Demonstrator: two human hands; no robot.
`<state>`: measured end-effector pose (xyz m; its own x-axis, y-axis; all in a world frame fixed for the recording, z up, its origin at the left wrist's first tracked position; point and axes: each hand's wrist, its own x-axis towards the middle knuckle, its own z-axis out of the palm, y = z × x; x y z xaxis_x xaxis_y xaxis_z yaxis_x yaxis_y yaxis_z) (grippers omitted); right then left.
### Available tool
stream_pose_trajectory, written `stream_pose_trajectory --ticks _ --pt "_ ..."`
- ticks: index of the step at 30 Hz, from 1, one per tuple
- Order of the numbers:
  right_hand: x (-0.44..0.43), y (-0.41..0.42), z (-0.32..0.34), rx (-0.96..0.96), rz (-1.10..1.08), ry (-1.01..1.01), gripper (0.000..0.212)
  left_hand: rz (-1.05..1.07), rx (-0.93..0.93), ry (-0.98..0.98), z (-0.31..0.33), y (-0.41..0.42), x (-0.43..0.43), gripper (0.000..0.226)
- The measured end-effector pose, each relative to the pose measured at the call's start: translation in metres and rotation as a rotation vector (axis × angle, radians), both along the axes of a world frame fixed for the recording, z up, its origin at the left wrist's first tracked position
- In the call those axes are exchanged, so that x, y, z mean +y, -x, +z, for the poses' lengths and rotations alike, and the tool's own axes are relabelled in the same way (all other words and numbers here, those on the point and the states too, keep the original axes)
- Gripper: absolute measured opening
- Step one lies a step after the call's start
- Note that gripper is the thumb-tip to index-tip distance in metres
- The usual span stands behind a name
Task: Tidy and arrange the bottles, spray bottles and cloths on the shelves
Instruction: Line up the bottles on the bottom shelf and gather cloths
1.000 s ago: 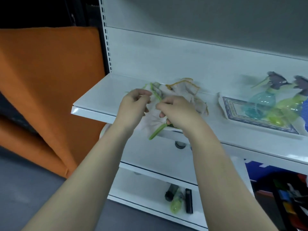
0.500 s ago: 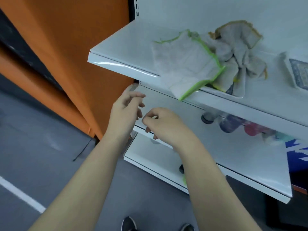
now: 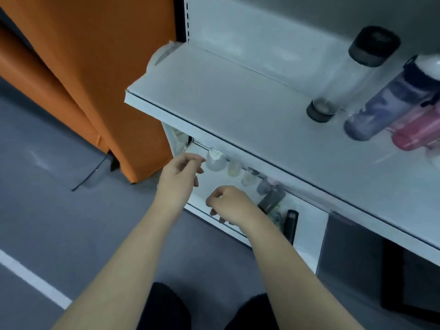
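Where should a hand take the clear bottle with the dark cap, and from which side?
Probably grip the clear bottle round its smooth cylindrical middle, between cap and base, coming from the front-left: the shelf is bare there, while the purple bottle crowds its right and the back panel is behind.

The single head-worn view looks steeply down and forward from just above a white shelf (image 3: 226, 96), whose front edge runs diagonally from upper left to lower right. It sits close: both forearms fill the bottom edge, the left hand (image 3: 178, 177) and right hand (image 3: 231, 203) lie mid-frame at the lower shelf (image 3: 309, 220), and grey floor (image 3: 59, 210) fills the left.
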<state>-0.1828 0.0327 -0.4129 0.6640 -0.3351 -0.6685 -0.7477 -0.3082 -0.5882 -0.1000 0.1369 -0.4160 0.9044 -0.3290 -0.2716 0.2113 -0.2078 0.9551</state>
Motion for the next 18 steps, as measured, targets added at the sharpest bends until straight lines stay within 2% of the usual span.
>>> stream_pose_trajectory --ticks 5,12,18 --pt "-0.019 0.011 -0.112 0.045 -0.016 -0.009 0.022 -0.075 0.012 -0.043 -0.106 0.006 -0.020 0.020" --pt "-0.070 -0.001 -0.271 0.110 0.133 0.160 0.029 -0.207 -0.049 -0.096 -0.261 -0.007 -0.068 0.020" --pt "-0.133 0.007 -0.359 0.189 0.255 0.308 0.035 -0.414 -0.193 -0.160 -0.366 -0.012 -0.126 0.020"
